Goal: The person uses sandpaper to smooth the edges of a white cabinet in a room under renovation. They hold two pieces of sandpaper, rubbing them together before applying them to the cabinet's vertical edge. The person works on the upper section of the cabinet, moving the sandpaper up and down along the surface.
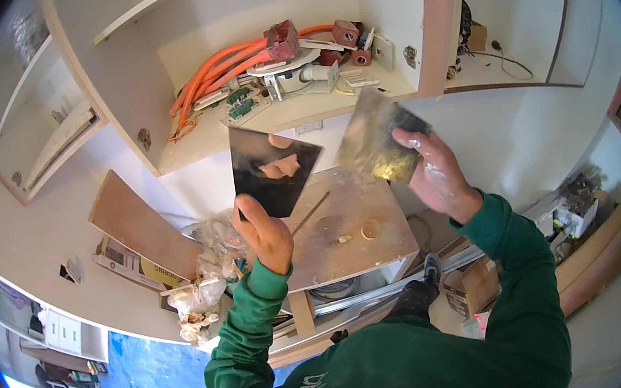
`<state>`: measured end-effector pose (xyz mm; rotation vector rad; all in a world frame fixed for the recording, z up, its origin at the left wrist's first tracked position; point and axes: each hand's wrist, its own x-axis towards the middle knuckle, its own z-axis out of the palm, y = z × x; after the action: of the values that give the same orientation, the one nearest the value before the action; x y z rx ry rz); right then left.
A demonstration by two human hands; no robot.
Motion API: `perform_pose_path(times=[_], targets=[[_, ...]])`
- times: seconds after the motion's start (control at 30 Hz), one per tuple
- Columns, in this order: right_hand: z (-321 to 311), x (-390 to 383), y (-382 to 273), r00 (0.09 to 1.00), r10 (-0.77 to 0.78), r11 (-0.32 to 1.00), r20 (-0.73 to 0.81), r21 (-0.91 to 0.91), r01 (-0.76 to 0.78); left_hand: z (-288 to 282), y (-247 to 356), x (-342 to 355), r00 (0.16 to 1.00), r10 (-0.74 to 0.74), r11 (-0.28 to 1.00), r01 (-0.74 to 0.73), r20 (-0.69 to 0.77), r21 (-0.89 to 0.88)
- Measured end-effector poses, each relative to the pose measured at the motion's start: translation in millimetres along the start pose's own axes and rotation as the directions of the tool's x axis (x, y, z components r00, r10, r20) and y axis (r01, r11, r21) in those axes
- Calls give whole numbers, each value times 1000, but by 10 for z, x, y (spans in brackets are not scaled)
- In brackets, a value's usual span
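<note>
Cabinet [253, 24] beyond dark panel [271, 187], lettered sweatshirt [414, 366]

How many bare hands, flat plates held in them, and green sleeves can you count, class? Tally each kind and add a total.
Bare hands: 2 (left hand, right hand)
Held plates: 2 (dark plate, shiny plate)
Green sleeves: 2 (left sleeve, right sleeve)
Total: 6

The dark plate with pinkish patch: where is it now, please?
The dark plate is just left of centre in the head view, held in the left hand, with the blurred plate in the right hand to its right.
</note>
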<state>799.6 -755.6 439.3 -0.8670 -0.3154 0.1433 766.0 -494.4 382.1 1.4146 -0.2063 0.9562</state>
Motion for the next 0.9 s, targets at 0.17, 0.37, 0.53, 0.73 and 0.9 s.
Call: perform_pose_path(times=[0.17,0.37,0.53,0.73,0.9], targets=[[364,-281,157,932,338,906,127,223,-359,-39,-79,190,610,662,633,-766,436,112],[366,-350,-15,930,357,921,89,135,-366,-57,-13,317,399,691,421,-900,603,113],[136,45,-439,967,246,965,72,76,-251,-67,-236,334,463,392,500,-832,795,238],[-102,939,-2118,957,-290,932,-11,-232,280,-559,-600,-556,794,26,729,-431,607,532],[-90,1562,-3615,735,-584,41,344,-892,450,-796,-811,-1214,947,-254,754,66,198,654]])
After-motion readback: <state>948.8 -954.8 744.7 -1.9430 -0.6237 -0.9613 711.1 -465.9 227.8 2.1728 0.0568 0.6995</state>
